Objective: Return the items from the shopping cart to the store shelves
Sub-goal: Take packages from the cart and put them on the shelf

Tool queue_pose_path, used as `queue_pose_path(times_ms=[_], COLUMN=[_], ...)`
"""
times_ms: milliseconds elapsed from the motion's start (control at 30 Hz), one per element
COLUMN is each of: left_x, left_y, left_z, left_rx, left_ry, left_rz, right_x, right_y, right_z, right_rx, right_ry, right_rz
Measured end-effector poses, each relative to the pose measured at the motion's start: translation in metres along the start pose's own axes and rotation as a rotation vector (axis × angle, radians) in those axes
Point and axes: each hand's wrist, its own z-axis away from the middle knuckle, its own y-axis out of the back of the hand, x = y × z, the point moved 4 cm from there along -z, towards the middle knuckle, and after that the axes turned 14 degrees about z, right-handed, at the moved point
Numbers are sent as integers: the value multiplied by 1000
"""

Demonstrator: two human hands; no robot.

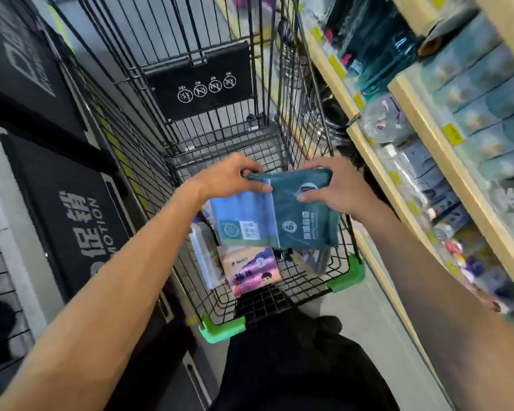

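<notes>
A black wire shopping cart [149, 161] with green corner bumpers stands in front of me. Above its basket I hold a flat teal and light-blue package [279, 215] with both hands. My left hand [229, 176] pinches its top left edge. My right hand [336, 185] grips its top right corner. Below the package, inside the cart, lie a purple and tan pack with a cartoon figure [252, 269] and a pale clear-wrapped pack [204, 256] leaning on the left side. Other items under the package are hidden.
Wooden store shelves [425, 134] with yellow price tags run along the right, packed with blue boxes [481, 93] and bagged goods. A black promotion sign [72, 221] and dark display stand to the left. Grey floor shows between cart and shelves.
</notes>
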Motion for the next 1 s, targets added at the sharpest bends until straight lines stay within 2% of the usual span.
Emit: queue_pose_path(times_ms=[100,167,233,300,367,433,500,567,700,733,800,900,1000], left_x=[22,36,56,78,100,117,132,146,182,197,229,280,323], left_y=[13,23,13,-16,-56,-103,-151,-206,-288,-307,-338,-382,-416], left_z=[4,3,-4,-11,-22,-29,-26,-25,-21,-23,-33,-56,-65], left_rx=[155,221,133,28,-76,-176,-231,-280,-530,-563,-533,-407,-355], left_ry=[-27,-16,18,74,97,95,172,228,221,204,156,71,-30], left_rz=[130,278,457,488,547,711,878,841,400,357,415,534,565], right_x=[22,35,51,71,93,116,144,181,239,251,272,298,315], right_y=[24,52,83,110,131,145,151,158,159,160,168,186,194], right_z=[29,54,84,112,143,178,210,254,323,339,360,390,414], right_rx=[90,149,189,250,314,373,442,546,750,829,983,1154,1073], right_ry=[-30,-12,-13,-8,-23,-72,-135,-203,-361,-406,-455,-429,-431], right_rz=[-228,-293,-317,-313,-342,-422,-513,-612,-870,-953,-1013,-967,-877])
